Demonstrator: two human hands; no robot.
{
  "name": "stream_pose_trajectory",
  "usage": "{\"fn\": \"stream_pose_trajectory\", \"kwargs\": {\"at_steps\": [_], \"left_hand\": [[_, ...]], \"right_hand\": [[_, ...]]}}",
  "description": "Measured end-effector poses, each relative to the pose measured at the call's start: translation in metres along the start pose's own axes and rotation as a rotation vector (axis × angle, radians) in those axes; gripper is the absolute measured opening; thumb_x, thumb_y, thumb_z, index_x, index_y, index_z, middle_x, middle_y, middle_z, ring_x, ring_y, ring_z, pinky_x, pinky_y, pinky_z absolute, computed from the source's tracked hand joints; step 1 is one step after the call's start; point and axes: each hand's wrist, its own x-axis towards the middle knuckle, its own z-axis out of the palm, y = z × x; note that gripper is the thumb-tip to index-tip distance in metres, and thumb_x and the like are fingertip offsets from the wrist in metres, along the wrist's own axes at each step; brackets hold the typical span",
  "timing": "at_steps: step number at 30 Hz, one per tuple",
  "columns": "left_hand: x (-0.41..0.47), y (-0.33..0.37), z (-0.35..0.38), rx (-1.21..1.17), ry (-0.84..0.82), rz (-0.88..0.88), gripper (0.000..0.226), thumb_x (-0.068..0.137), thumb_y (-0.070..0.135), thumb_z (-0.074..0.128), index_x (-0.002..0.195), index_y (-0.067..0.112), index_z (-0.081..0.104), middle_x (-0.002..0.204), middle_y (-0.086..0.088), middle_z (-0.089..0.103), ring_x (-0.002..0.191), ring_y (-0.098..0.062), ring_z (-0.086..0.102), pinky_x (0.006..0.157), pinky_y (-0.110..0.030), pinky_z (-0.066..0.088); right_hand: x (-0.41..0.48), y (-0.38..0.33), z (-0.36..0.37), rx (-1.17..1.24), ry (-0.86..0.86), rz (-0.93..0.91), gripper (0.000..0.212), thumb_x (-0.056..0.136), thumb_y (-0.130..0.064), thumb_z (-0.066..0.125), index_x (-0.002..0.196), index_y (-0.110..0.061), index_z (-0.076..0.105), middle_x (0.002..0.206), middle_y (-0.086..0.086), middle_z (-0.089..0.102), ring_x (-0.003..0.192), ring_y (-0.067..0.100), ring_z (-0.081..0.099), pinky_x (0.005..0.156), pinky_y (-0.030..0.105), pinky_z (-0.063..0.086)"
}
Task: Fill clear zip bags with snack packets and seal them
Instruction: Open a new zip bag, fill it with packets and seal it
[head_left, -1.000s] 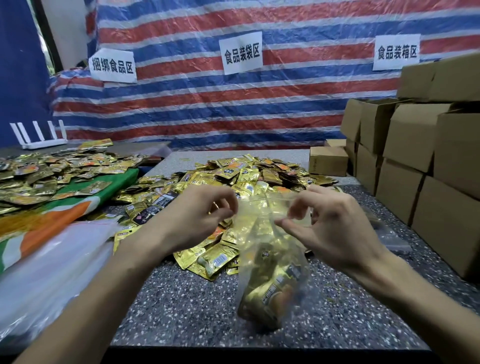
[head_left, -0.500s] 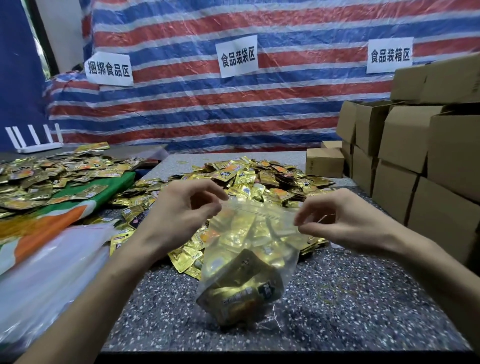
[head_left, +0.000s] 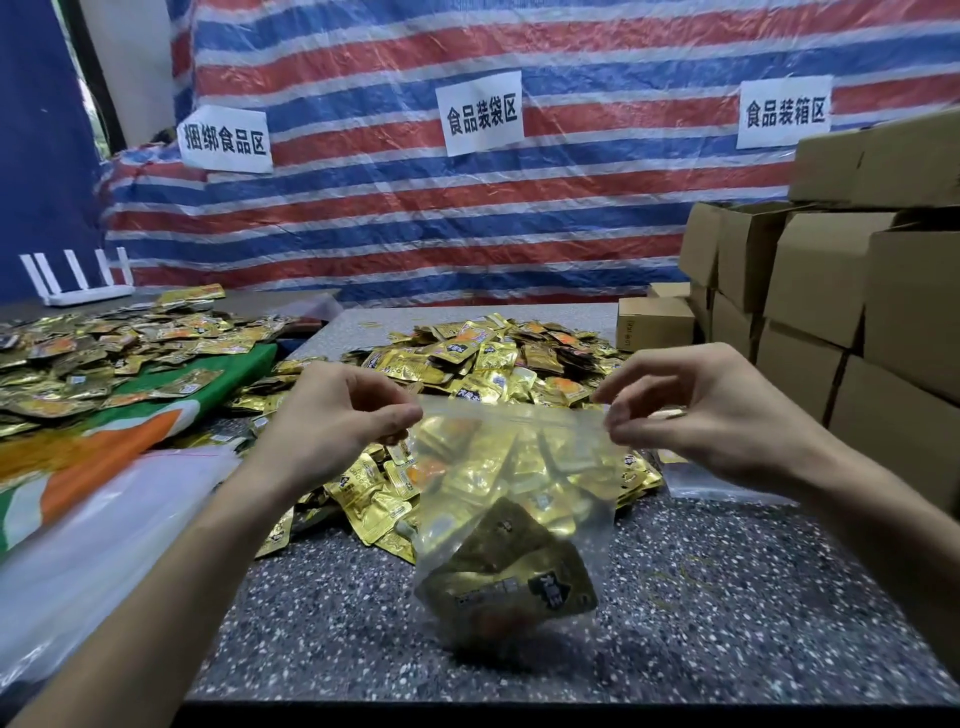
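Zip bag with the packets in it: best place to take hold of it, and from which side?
Take the zip bag by the two ends of its top zip strip, coming in from either side, as the left hand and right hand do now. The strip is stretched flat and level between them, and the gold packets sag at the bottom, so a top-corner grip probably hangs it mouth up.

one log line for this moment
left hand: pinching bag top | right hand: pinching top | bag: packets inside, held above table
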Motion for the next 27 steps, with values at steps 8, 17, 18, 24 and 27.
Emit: {"fn": "stream_pose_trajectory", "kwargs": {"at_steps": [8,17,18,24,27], "left_hand": [[-0.012,0.009,0.001,0.04,0.032,0.163,0.006,0.085,0.007,0.074,0.081,0.012,0.071,0.075,-0.007,0.07,0.068,-0.015,0.064,0.061,-0.021,0.051],[-0.025,0.014,0.031,0.082,0.084,0.262,0.018,0.085,0.004,0.073,0.076,0.018,0.067,0.073,0.004,0.067,0.067,-0.01,0.061,0.06,-0.016,0.048],[-0.025,0.016,0.034,0.096,0.084,0.277,0.018,0.085,0.005,0.073,0.075,0.019,0.066,0.073,0.004,0.067,0.068,-0.01,0.061,0.061,-0.018,0.048],[-0.026,0.018,0.04,0.059,0.073,0.299,0.016,0.084,0.007,0.073,0.075,0.018,0.067,0.068,0.003,0.066,0.065,-0.017,0.061,0.061,-0.034,0.049],[-0.028,0.016,0.038,0.045,0.069,0.307,0.018,0.084,0.007,0.074,0.074,0.019,0.066,0.066,0.003,0.065,0.061,-0.012,0.059,0.058,-0.027,0.047]], "right_hand": [[-0.001,-0.015,-0.009,0.068,0.098,0.033,0.028,0.073,0.006,0.08,0.083,-0.018,0.07,0.077,0.003,0.076,0.074,0.018,0.073,0.067,0.023,0.058],[0.002,-0.034,0.023,-0.379,-0.175,-0.045,0.061,0.079,-0.049,0.071,0.135,-0.035,0.052,0.134,-0.019,0.046,0.121,-0.006,0.043,0.099,0.015,0.034],[0.005,-0.038,0.033,-0.407,-0.168,-0.086,0.058,0.081,-0.052,0.068,0.135,-0.034,0.054,0.133,-0.017,0.049,0.12,-0.004,0.044,0.099,0.017,0.035],[0.025,-0.046,0.065,-0.362,-0.023,-0.208,0.002,0.089,-0.029,0.069,0.09,-0.028,0.07,0.086,-0.014,0.07,0.075,0.002,0.06,0.068,0.029,0.051],[0.025,-0.044,0.067,-0.323,-0.031,-0.237,0.005,0.087,-0.026,0.071,0.084,-0.029,0.069,0.076,-0.016,0.067,0.067,-0.003,0.056,0.06,0.019,0.044]]}}
